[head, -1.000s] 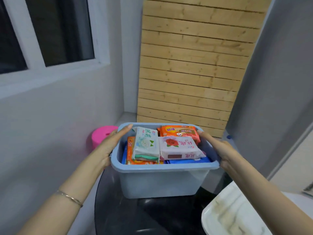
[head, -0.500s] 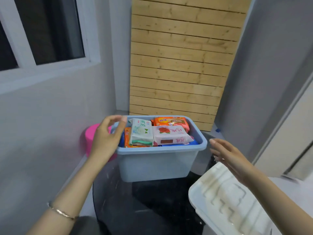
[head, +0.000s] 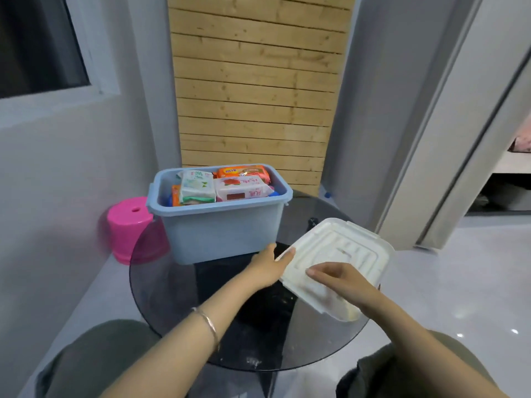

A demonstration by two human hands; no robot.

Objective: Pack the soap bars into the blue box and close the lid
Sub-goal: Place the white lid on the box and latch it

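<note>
Pinching the lid point(head: 353, 248) at a corner, the left hand point(head: 267, 268) had its fingers point(head: 287, 253) closed; the right hand point(head: 344, 280) lay across the top, grip unclear, forearms over the table point(head: 172, 282).

Pink stool point(head: 130, 222) beside glass table point(head: 161, 285)

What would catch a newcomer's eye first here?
An open blue plastic box packed with wrapped soap bars stands at the far side of the dark glass table. Nearer, the left hand and right hand hold the white ribbed plastic lid, tilted, off the box.
</note>
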